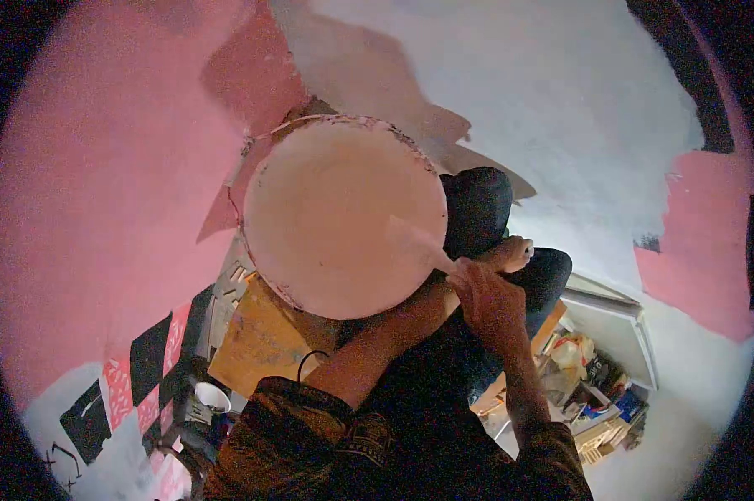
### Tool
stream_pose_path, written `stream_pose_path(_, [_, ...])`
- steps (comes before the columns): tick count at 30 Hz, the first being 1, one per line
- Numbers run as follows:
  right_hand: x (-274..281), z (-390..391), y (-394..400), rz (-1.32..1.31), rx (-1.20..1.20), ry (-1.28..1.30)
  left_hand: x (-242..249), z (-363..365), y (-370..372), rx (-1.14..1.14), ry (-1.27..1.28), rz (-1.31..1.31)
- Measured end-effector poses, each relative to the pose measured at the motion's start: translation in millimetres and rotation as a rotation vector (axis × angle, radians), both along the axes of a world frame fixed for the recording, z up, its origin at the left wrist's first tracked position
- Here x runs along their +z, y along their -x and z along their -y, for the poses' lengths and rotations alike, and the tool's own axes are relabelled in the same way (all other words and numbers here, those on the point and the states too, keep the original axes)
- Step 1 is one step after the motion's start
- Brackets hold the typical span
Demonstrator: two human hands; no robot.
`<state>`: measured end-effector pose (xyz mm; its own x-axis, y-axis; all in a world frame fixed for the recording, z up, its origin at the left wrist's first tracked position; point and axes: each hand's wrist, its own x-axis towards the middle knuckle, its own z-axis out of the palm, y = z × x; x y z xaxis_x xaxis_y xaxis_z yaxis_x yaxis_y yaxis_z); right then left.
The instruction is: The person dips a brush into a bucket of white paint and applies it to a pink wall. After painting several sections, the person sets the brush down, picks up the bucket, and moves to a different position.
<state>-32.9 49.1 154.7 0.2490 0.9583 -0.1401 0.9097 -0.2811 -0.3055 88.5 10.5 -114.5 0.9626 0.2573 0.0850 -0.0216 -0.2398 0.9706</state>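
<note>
A large round bucket (286,302), its rim crusted with pink, is filled with smooth pale pink paint (335,209). My right hand (489,301) is closed round the narrow end of a paint-coated spatula (424,242). The spatula's wide flat blade overlaps the paint near the bucket's right side. My left forearm passes along the bucket's lower edge and under my right hand. Beyond it, my left hand (510,255) shows between my dark-trousered knees with curled fingers. Part of that hand is hidden by the right one, and I cannot tell what it holds.
Around me the wall is painted pink (118,175) and pale grey (544,75), with black-and-pink checks at lower left. An orange-brown board (264,338) lies below the bucket. A white bowl (213,397) is at lower left. Bags, boxes and wood pieces (598,438) are piled at lower right.
</note>
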Motion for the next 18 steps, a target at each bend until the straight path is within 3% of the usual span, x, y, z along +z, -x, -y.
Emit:
stream_pose_path(4, [-23,27,5,0.009,-0.072,0.028,21,-17,10,-0.076,0.001,0.071])
stream_pose_path(10, [-44,39,19,-0.007,-0.119,-0.009,38,-19,20,-0.099,0.072,-0.081])
stream_pose_path(13, [-45,39,23,-0.111,-0.165,-0.178,33,-20,19,-0.080,0.041,-0.018])
stream_pose_path(18, [-66,48,25,0.000,-0.058,-0.214,46,-21,21,-0.112,-0.008,-0.035])
